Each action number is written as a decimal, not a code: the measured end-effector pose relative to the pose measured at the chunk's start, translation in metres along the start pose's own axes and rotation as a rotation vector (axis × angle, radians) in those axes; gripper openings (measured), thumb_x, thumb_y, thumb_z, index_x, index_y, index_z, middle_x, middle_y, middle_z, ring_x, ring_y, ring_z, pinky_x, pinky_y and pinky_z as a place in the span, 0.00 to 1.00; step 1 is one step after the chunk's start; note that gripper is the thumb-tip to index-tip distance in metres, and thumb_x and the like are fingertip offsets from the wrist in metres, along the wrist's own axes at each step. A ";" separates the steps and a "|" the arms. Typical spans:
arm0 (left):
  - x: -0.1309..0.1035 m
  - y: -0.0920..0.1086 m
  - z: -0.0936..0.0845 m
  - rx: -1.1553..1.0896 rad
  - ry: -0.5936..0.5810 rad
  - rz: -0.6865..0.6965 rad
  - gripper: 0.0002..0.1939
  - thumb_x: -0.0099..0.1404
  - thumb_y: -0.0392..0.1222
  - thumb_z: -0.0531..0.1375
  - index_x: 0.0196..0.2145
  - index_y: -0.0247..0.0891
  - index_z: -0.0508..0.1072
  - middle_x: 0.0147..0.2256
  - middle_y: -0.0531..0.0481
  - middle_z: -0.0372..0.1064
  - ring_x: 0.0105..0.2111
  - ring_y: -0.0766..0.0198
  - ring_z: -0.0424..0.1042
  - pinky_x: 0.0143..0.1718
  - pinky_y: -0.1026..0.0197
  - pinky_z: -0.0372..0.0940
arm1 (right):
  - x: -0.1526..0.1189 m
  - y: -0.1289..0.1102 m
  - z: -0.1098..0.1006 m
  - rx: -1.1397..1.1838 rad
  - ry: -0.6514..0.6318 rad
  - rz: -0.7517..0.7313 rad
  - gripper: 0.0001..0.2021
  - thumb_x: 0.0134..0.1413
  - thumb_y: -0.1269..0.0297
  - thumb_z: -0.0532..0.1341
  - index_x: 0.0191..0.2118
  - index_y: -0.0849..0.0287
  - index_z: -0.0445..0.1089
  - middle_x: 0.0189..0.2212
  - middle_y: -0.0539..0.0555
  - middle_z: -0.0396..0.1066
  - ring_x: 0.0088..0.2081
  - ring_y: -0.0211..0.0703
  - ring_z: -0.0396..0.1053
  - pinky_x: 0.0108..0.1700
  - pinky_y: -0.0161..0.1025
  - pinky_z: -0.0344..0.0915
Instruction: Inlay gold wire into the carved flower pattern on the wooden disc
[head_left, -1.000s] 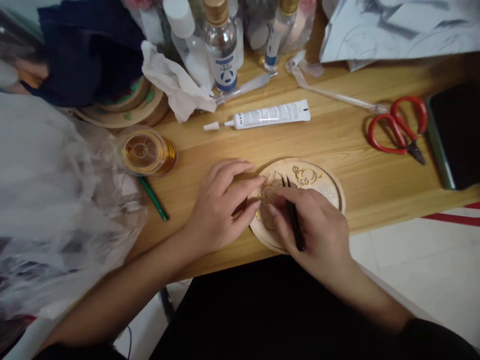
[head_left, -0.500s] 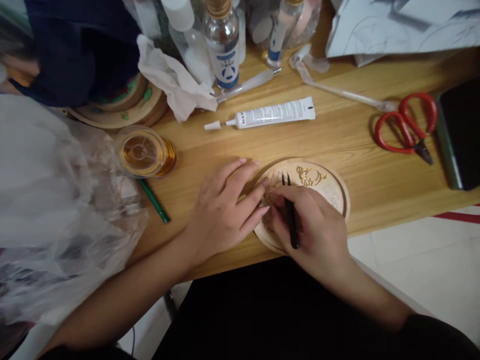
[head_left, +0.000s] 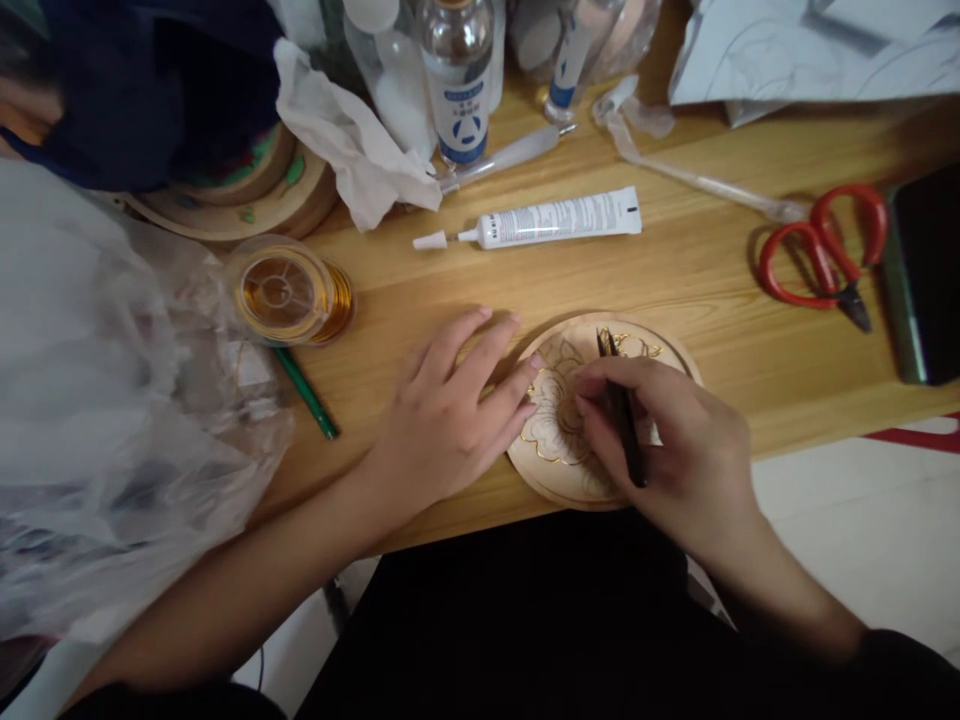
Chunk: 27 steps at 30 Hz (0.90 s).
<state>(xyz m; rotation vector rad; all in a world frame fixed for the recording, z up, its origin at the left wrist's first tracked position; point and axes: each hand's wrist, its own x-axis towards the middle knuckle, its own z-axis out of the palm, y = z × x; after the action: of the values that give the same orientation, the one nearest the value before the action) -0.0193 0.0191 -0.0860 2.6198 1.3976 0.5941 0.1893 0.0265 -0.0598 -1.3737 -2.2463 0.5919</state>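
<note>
A round pale wooden plate (head_left: 540,468) lies at the table's front edge, with a flower drawing on it partly outlined in thin gold wire (head_left: 553,458). Spread flat, my left hand (head_left: 457,410) has its fingertips on the plate's left rim. My right hand (head_left: 667,430) is over the right side of the plate, with black tweezers (head_left: 624,425) held in it, their tips pointing away from me. Thumb and forefinger come close together above the flower; whether they also pinch a bit of wire is too small to tell. The hand hides part of the plate's right side.
Beyond the plate lie a white glue tube (head_left: 559,220) and red-handled scissors (head_left: 825,255). A spool of gold wire (head_left: 289,292) and a green pencil (head_left: 306,393) are on the left, beside plastic wrapping (head_left: 150,420). Bottles (head_left: 459,100) stand behind; a dark phone-like object (head_left: 926,270) lies right.
My right hand has moved to the right with the tweezers, uncovering more of the flower drawing. My left hand stays nearly in place. The view has shifted slightly.
</note>
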 end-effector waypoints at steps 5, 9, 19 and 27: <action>0.000 -0.001 -0.001 0.013 -0.005 0.009 0.14 0.69 0.42 0.61 0.50 0.35 0.75 0.56 0.35 0.69 0.56 0.41 0.69 0.52 0.41 0.70 | 0.004 0.008 -0.003 0.004 -0.028 -0.047 0.08 0.58 0.74 0.62 0.43 0.58 0.69 0.32 0.50 0.75 0.32 0.38 0.72 0.33 0.34 0.67; 0.000 -0.002 -0.002 0.017 -0.012 0.021 0.15 0.69 0.42 0.61 0.50 0.35 0.75 0.56 0.35 0.68 0.56 0.40 0.69 0.50 0.41 0.71 | 0.007 0.015 -0.006 0.001 -0.047 -0.104 0.08 0.57 0.76 0.62 0.40 0.58 0.69 0.30 0.51 0.74 0.32 0.40 0.73 0.32 0.36 0.66; 0.001 -0.001 -0.003 0.012 -0.015 0.004 0.14 0.69 0.41 0.61 0.50 0.35 0.75 0.56 0.35 0.69 0.56 0.41 0.69 0.52 0.41 0.70 | 0.012 0.020 -0.011 -0.066 -0.093 -0.259 0.08 0.58 0.77 0.61 0.41 0.58 0.69 0.27 0.49 0.70 0.30 0.39 0.67 0.32 0.36 0.63; -0.001 -0.003 -0.001 0.003 -0.017 0.015 0.14 0.69 0.41 0.61 0.51 0.35 0.73 0.56 0.36 0.69 0.57 0.43 0.68 0.54 0.42 0.68 | 0.013 0.027 -0.011 0.006 -0.049 -0.215 0.08 0.57 0.75 0.63 0.40 0.57 0.69 0.30 0.51 0.72 0.31 0.40 0.71 0.32 0.37 0.67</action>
<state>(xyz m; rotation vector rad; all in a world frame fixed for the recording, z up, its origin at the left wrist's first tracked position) -0.0220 0.0197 -0.0863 2.6343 1.3760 0.5701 0.2092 0.0509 -0.0640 -1.1062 -2.3892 0.5617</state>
